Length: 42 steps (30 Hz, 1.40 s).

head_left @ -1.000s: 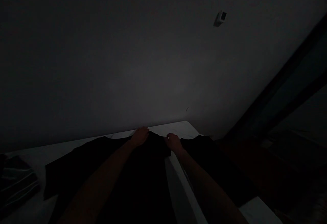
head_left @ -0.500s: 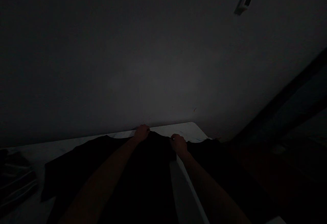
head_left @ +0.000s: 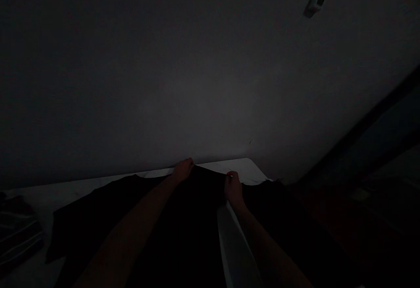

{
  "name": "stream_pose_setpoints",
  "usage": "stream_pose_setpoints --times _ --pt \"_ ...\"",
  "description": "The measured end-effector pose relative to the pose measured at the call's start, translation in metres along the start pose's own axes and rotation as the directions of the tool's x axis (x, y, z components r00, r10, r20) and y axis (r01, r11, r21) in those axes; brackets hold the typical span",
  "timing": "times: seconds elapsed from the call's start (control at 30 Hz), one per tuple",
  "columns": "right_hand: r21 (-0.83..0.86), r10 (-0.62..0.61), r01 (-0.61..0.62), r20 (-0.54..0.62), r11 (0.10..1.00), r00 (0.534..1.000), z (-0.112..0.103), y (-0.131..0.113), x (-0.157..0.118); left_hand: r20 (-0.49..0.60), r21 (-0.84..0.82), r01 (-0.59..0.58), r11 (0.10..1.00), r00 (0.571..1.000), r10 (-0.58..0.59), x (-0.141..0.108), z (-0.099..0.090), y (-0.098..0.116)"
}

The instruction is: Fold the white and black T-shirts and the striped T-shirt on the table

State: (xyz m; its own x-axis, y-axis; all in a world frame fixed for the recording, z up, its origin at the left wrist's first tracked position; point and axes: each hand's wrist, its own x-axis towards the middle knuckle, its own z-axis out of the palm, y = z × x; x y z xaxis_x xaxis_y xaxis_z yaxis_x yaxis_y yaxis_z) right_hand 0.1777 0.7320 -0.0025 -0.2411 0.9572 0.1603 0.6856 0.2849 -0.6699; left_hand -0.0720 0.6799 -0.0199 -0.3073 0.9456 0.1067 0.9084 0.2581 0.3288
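Now right hand (head_left: 234,189) farther from left hand (head_left: 183,170), black garment (head_left: 208,187) tauter between.

Garment (head_left: 183,231), black, sleeve-like flaps at left and right, surface detail lost in the dim light. Laid spread out over a pale, marbled tabletop (head_left: 238,165), its body running toward the near side; far edge, right of centre, pulled nearly straight, sloping slightly nearer toward the right.

Wall (head_left: 197,82) blocks reach past far edge of tabletop (head_left: 244,168). Passage between left hand (head_left: 183,170) and right hand (head_left: 234,188), over dark garment (head_left: 187,231). Open air above both. Striped cloth (head_left: 19,231) obstructs tabletop at far left of view.
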Motion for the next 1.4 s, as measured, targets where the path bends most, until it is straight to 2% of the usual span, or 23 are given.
stream_pose_setpoints --times 0.13,0.27,0.37,0.43,0.47,0.53,0.57,0.63,0.7,0.73,0.77,0.83,0.9,1.0,1.07,1.1,1.17,1.27,1.33,1.4 --pt "-0.183 -0.058 0.081 0.127 0.98 0.99 -0.001 -0.002 -0.006 0.005 0.044 -0.004 0.999 1.0 0.004 0.0 0.009 -0.001" --pt "-0.456 -0.031 0.157 0.271 0.876 0.962 0.001 -0.004 -0.011 -0.008 0.085 0.004 0.996 1.0 -0.003 0.0 0.013 0.001" --pt "-0.543 -0.011 0.164 0.274 0.824 0.962 0.002 -0.008 -0.016 -0.052 0.107 0.02 0.994 0.999 -0.014 -0.001 0.009 0.006" --pt "-0.561 -0.015 0.149 0.237 0.815 0.971 0.002 -0.011 -0.02 -0.099 0.121 0.014 0.993 0.995 -0.002 -0.007 0.006 0.013" --pt "-0.562 -0.041 0.148 0.199 0.814 0.979 0.003 -0.012 -0.021 -0.112 0.128 -0.007 0.992 0.993 0.022 -0.013 0.005 0.017" --pt "-0.553 -0.169 0.215 0.134 0.805 0.976 0.007 -0.012 -0.025 -0.101 0.137 -0.093 0.986 0.989 0.107 -0.031 0.007 0.025" --pt "-0.542 -0.262 0.292 0.134 0.788 0.956 0.01 -0.012 -0.027 -0.079 0.139 -0.145 0.98 0.984 0.157 -0.043 0.01 0.03" --pt "-0.49 -0.447 0.494 0.218 0.718 0.867 0.021 -0.009 -0.031 -0.029 0.142 -0.235 0.962 0.97 0.242 -0.069 0.018 0.038" --pt "-0.41 -0.543 0.641 0.34 0.649 0.768 0.034 -0.002 -0.037 0.005 0.139 -0.285 0.948 0.958 0.287 -0.094 0.025 0.045" --pt "-0.381 -0.554 0.673 0.384 0.633 0.739 0.04 0.002 -0.04 0.012 0.131 -0.291 0.948 0.956 0.292 -0.105 0.027 0.046" --pt "-0.37 -0.547 0.682 0.412 0.631 0.729 0.046 0.008 -0.042 0.01 0.118 -0.287 0.951 0.958 0.288 -0.114 0.027 0.046" --pt "-0.387 -0.507 0.662 0.434 0.642 0.745 0.056 0.019 -0.044 -0.019 0.089 -0.269 0.959 0.962 0.271 -0.13 0.022 0.038" --pt "-0.419 -0.482 0.646 0.436 0.639 0.76 0.061 0.028 -0.042 -0.063 0.087 -0.245 0.966 0.966 0.251 -0.148 0.009 0.018" --pt "-0.442 -0.458 0.641 0.455 0.628 0.763 0.061 0.03 -0.036 -0.085 0.128 -0.156 0.979 0.982 0.168 -0.182 -0.023 -0.035" --pt "-0.441 -0.467 0.636 0.437 0.634 0.769 0.062 0.017 -0.036 -0.096 0.162 0.01 0.987 0.995 0.006 -0.209 -0.049 -0.083" --pt "-0.428 -0.488 0.638 0.413 0.64 0.768 0.064 0.005 -0.037 -0.119 0.178 0.125 0.976 0.987 -0.105 -0.222 -0.062 -0.108" --pt "-0.363 -0.549 0.661 0.371 0.657 0.75 0.074 -0.029 -0.044 -0.185 0.199 0.328 0.924 0.938 -0.293 -0.244 -0.086 -0.157" --pt "-0.16 -0.608 0.716 0.423 0.679 0.671 0.108 -0.098 -0.063 -0.248 0.21 0.491 0.846 0.863 -0.439 -0.262 -0.112 -0.213" --pt "-0.036 -0.629 0.737 0.495 0.675 0.599 0.139 -0.147 -0.074 -0.239 0.213 0.538 0.816 0.838 -0.49 -0.265 -0.12 -0.236" --pt "0.026 -0.646 0.751 0.531 0.66 0.549 0.172 -0.19 -0.081 -0.204 0.212 0.545 0.811 0.837 -0.509 -0.261 -0.122 -0.25"
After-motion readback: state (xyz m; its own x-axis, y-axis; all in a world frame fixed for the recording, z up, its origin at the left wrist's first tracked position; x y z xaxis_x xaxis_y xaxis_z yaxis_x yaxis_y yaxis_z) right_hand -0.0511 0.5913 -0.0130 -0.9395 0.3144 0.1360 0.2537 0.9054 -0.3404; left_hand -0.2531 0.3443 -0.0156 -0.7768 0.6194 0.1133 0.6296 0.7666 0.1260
